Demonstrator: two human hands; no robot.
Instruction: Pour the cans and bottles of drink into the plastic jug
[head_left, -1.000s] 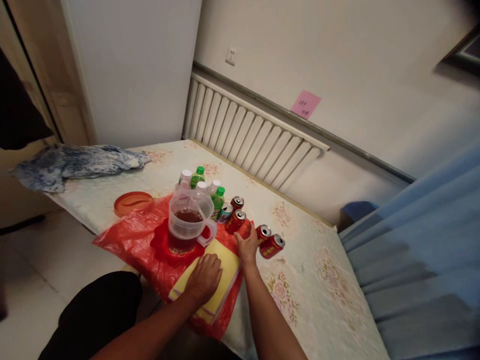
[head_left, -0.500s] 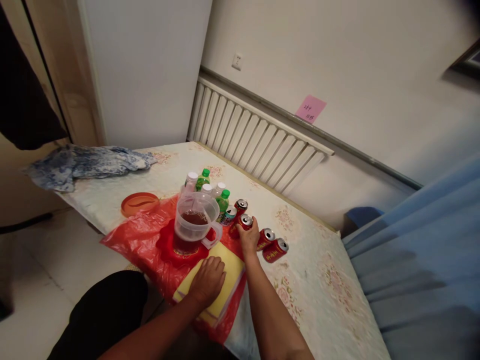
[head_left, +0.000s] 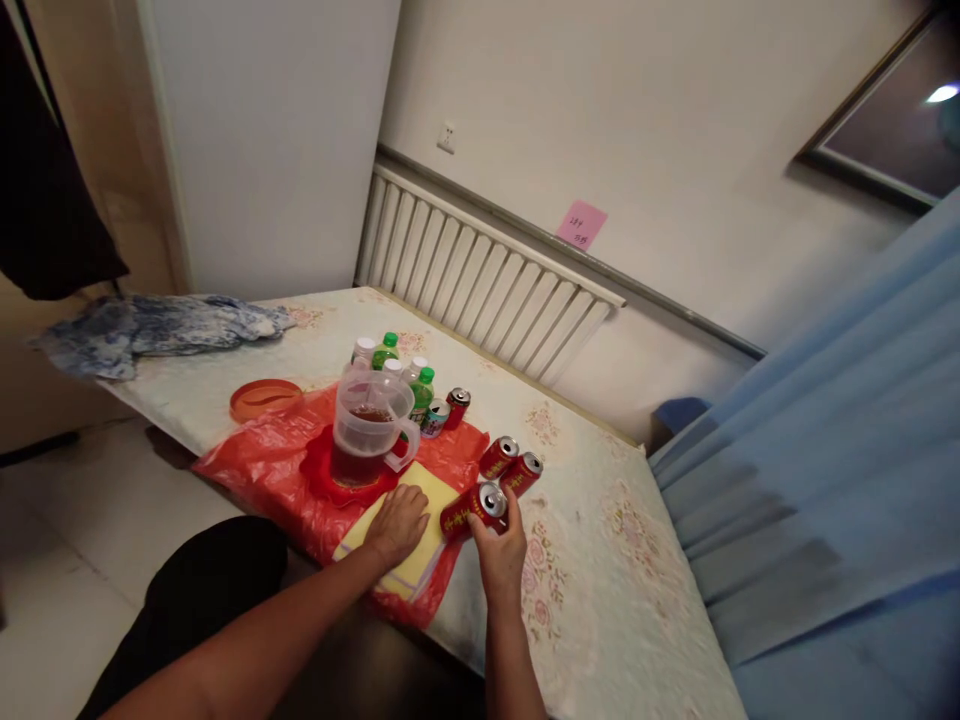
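My right hand [head_left: 502, 550] is wrapped round an opened red drink can [head_left: 469, 510], held near the table's front edge. Two more red cans, one nearer the jug [head_left: 499, 456] and one farther right [head_left: 527, 472], stand just beyond it. My left hand [head_left: 400, 520] lies with its fingers flat on a folded yellow cloth [head_left: 431, 487]. Left of that hand, a clear plastic jug [head_left: 373, 430] part filled with brown liquid stands in a red dish [head_left: 315, 466]. The dish and cloth rest on a red plastic bag [head_left: 255, 458].
Behind the jug are several bottles with green caps [head_left: 424, 390] or white caps, a light-blue can [head_left: 436, 418] and another red can [head_left: 457, 405]. An orange lid [head_left: 265, 398] and a crumpled blue cloth [head_left: 180, 325] lie to the left. A blue curtain [head_left: 810, 470] hangs at the right.
My right hand has picked up a red can from beside the bottles and brought it nearer, in front of the two other red cans. My left hand stays on the cloth. The view has shifted right.
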